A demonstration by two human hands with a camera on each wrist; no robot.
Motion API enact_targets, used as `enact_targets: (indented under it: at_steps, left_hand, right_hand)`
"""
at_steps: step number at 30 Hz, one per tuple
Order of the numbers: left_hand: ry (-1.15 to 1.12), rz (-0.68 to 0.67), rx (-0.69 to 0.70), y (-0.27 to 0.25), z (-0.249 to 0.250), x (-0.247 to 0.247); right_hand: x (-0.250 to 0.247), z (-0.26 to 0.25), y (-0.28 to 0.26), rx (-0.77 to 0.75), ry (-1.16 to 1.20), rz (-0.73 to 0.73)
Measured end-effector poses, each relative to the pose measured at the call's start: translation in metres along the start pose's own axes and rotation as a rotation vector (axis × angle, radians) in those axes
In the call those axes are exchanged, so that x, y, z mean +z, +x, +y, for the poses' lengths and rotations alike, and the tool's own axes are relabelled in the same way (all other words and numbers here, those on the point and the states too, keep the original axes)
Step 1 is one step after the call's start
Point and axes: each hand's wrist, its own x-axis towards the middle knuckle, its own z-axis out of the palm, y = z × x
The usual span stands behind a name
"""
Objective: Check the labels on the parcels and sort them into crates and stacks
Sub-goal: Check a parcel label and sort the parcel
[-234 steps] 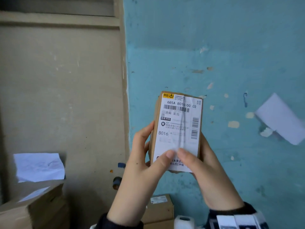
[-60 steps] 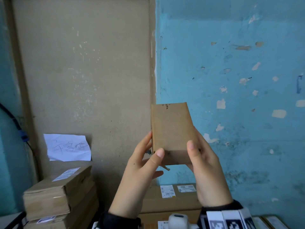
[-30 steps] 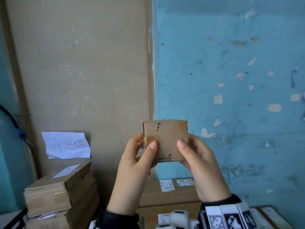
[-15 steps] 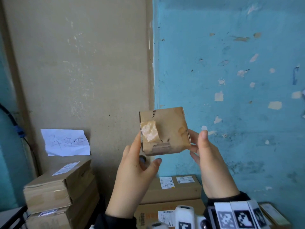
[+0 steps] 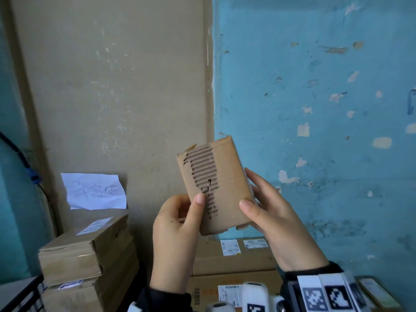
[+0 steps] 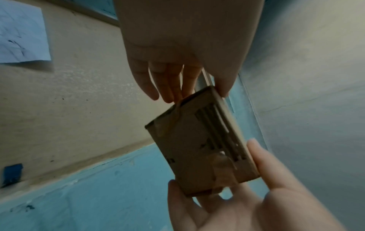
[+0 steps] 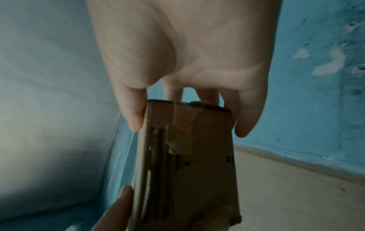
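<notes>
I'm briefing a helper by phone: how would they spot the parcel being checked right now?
Find where the beige wall panel meets the blue wall. In front of that seam, both hands hold up one small cardboard parcel. Unlike the stacked boxes below, its facing side is torn, showing ribbed corrugation.

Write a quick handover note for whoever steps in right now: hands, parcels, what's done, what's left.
Left hand: grips the small parcel at its lower left, thumb on the torn face.
Right hand: holds its right edge, thumb in front, fingers behind.
Small parcel: held up before the wall, torn corrugated side toward the head camera; no label visible on that face.
Stacks: labelled boxes at lower left and below the hands.
Done: nothing placed for this parcel.
Left: find its label, then set it on the matching stack or crate.
</notes>
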Motion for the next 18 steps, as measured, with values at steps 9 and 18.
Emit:
enact_targets:
  at_steps: [9,18]
  left_hand:
    - [-0.255,-0.224,-0.133,-0.0078,0.0040,0.0050]
    - [-0.110,-0.293,-0.034,-0.0034,0.0044,0.0027]
  right_hand:
    - [0.0005,0.0011,0.0006,-0.006,-0.032,0.132]
    - [0.0033,-0.0009,-0.0059,-0.027,-0.232,0.172]
